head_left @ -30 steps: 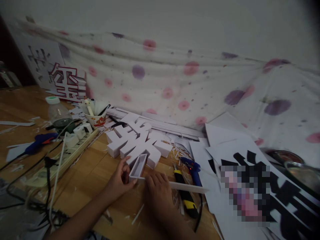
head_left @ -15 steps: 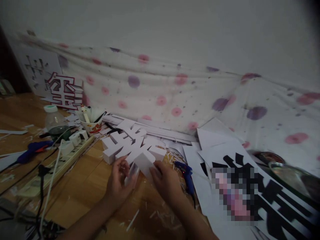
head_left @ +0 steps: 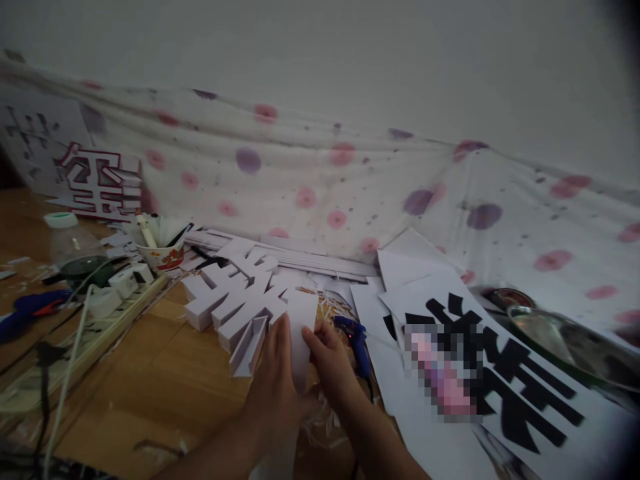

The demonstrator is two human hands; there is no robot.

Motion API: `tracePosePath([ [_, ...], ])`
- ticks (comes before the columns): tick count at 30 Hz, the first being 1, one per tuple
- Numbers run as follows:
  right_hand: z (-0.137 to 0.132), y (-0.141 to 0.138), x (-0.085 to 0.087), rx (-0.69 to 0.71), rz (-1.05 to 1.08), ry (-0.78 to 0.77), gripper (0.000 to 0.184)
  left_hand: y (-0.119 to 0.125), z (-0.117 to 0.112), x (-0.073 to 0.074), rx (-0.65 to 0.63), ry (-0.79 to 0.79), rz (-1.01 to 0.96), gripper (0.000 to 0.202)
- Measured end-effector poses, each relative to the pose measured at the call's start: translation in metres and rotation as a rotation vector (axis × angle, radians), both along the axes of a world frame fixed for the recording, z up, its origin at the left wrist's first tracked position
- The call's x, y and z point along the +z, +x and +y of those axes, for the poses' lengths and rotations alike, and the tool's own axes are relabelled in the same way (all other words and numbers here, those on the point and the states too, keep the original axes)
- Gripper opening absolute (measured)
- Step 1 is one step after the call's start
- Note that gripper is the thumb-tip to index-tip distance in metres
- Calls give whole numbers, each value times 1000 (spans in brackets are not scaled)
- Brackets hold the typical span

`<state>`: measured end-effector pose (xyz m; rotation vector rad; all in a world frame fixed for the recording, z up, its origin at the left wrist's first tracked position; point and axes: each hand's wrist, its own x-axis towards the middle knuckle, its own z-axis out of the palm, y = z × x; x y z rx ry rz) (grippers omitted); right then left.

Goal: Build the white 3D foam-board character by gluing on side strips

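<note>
A white strip (head_left: 301, 327) of card or foam board stands upright between my hands, its lower part running down behind my left wrist. My left hand (head_left: 274, 373) is closed around the strip's left side, fingers pointing up. With thumb and fingertips, my right hand (head_left: 327, 353) pinches the right edge. Just beyond and to the left lies a white three-dimensional character (head_left: 245, 293) with raised side walls; part of it is hidden by the strip and my left hand. A blue glue gun (head_left: 357, 343) lies to the right of my right hand.
Left are a power strip (head_left: 135, 303) with plugs and cables, a bottle (head_left: 75, 247), a cup of pens (head_left: 163, 257) and another blue tool (head_left: 30, 313). Sheets printed with black characters (head_left: 525, 380) lie right, near a round dish (head_left: 545, 333). A spotted cloth (head_left: 300, 173) hangs behind.
My hands have come away from the character, and the white strip is now held upright in front of it. The view has shifted right, so everything sits further left.
</note>
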<state>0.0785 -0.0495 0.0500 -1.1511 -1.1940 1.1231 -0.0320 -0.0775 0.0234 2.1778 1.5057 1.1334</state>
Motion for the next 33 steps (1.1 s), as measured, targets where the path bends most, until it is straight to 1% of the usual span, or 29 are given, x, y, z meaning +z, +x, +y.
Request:
tracePosePath([
  [2, -5, 12, -9, 43, -87, 23, 27, -2, 1, -6, -13, 49, 91, 95],
  [3, -8, 21, -14, 56, -191, 46, 25, -5, 2, -9, -24, 56, 139, 90],
  [5, -17, 39, -25, 34, -567, 119, 19, -11, 1, -15, -65, 8, 231, 84],
  [7, -25, 57, -36, -57, -940, 162, 16, -18, 0, -22, -134, -95, 315, 82],
  [8, -28, 64, -41, -85, -1073, 158, 19, -21, 0, -25, -171, -142, 351, 82],
  [9, -31, 68, -45, -103, -1174, 143, 26, -24, 0, -28, -204, -175, 379, 81],
  [11, -35, 72, -51, -107, -1301, 94, 41, -28, 0, -33, -247, -192, 417, 76],
  [12, -36, 71, -52, -111, -1336, 68, 45, -29, 0, -36, -260, -182, 427, 73],
  [14, -36, 67, -53, -129, -1375, 23, 45, -30, 0, -40, -277, -146, 433, 65],
  [16, -35, 63, -52, -133, -1392, -19, 44, -30, 1, -43, -291, -108, 430, 56],
  [18, -36, 62, -49, -122, -1396, -54, 47, -31, 1, -47, -305, -78, 418, 48],
  [21, -39, 67, -41, -93, -1348, -31, 53, -32, 1, -52, -329, -35, 395, 41],
  [23, -43, 70, -33, -28, -1277, 3, 51, -32, 1, -56, -335, -17, 401, 41],
  [25, -45, 71, -25, 84, -1204, 2, 47, -31, 1, -58, -333, -18, 426, 42],
  [27, -46, 69, -19, 190, -1177, -13, 47, -30, 2, -59, -329, -41, 440, 43],
  [30, -44, 65, -18, 278, -1224, -9, 47, -27, 3, -53, -338, -101, 439, 44],
  [33, -38, 64, -22, 318, -1282, 24, 47, -25, 4, -44, -352, -166, 484, 45],
])
